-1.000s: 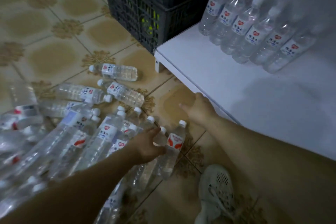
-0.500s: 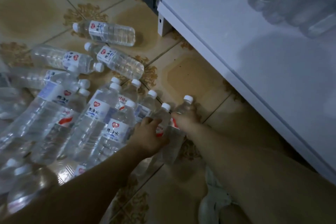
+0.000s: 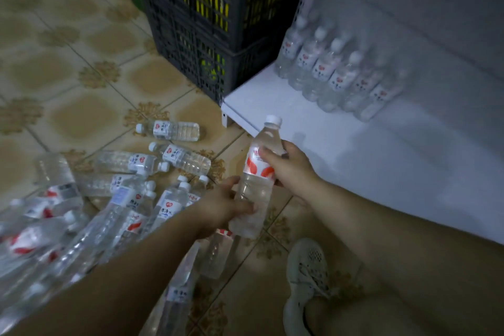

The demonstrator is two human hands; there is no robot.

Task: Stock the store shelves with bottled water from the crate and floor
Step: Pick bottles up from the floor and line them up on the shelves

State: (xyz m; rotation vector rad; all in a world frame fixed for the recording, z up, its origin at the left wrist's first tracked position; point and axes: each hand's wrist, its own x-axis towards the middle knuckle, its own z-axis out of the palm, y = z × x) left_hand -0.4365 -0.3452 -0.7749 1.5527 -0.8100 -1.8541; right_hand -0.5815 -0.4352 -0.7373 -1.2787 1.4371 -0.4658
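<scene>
My shoe (image 3: 308,278) at lower centre, my left hand (image 3: 218,207) grasping the base and my right hand (image 3: 289,169) the label of one water bottle (image 3: 259,180) mid-frame, loose bottles (image 3: 114,199) strewn on floor at left, white shelf (image 3: 354,150) at right, shelved row (image 3: 335,73) beyond, dark crate (image 3: 207,22) at top.

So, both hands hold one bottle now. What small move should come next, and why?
Probably carry the bottle right and forward onto the shelf and stand it beside the row of bottles at the back. The left hand grips its base and the right hand its label, it is lifted off the floor, and the shelf in front of the row is bare.
</scene>
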